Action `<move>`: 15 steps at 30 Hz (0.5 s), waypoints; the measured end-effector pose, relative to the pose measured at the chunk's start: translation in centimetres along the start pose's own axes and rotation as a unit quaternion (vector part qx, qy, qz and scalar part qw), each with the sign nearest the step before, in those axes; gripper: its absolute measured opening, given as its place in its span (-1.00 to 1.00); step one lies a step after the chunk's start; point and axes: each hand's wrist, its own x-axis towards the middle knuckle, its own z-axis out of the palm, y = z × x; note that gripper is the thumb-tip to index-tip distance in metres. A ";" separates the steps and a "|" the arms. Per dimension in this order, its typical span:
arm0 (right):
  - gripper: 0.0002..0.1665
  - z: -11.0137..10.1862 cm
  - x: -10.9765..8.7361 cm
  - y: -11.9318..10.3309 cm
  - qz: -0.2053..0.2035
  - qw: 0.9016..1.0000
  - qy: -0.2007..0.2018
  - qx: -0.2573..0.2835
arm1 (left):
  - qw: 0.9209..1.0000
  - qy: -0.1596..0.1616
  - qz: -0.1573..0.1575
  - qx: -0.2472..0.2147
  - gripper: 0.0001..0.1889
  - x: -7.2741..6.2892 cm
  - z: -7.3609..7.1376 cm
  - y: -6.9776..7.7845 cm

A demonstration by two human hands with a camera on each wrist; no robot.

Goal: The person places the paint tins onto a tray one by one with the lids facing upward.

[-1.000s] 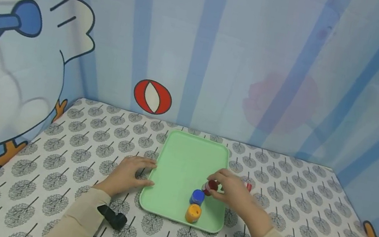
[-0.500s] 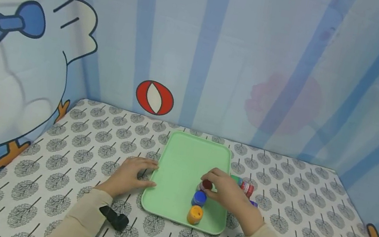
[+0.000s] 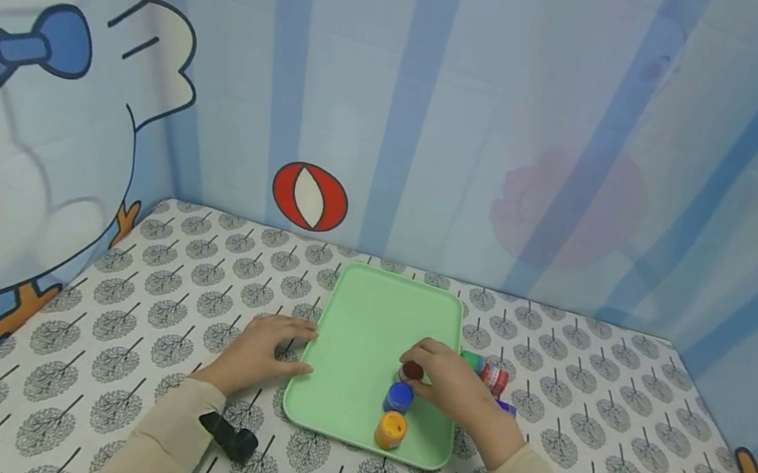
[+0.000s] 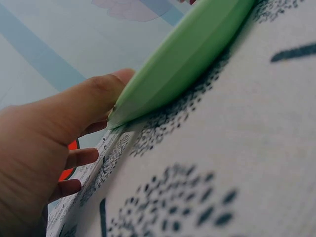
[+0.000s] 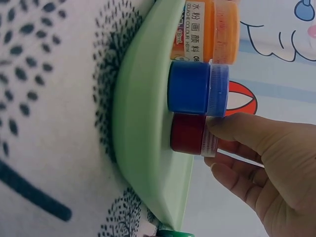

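Note:
A light green tray lies on the patterned tablecloth. My right hand pinches a dark red paint jar by its clear-edged lid, thumb on one side and fingers on the other. That jar stands upright on the tray, right beside a blue paint jar. Nearest me in the same row is an orange paint jar with a printed label. At the tray's left rim, my left hand touches the edge with thumb and fingertips, its fingers spread and loosely bent.
Just right of the tray lie a green jar, a red jar with a label, and a blue-purple item partly hidden by my right wrist. A cartoon-printed cloth hangs behind the table.
My right hand has moved slightly left with the dark red jar, bringing it up to the blue one. The jars right of the tray have come into view. My left hand stays at the rim.

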 end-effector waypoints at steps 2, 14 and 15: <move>-0.67 0.0 0.0 0.0 0.000 1.000 0.000 -0.001 | 1.000 0.000 -0.002 -0.002 -0.43 0.0 0.0 0.0; -0.69 0.2 -0.3 0.2 -0.006 1.000 0.017 -0.010 | 1.000 0.000 0.000 -0.002 -0.43 0.1 0.0 0.1; -0.69 0.2 -0.3 0.2 -0.005 1.000 0.018 -0.010 | 1.000 0.001 0.000 -0.002 -0.43 0.0 0.0 0.1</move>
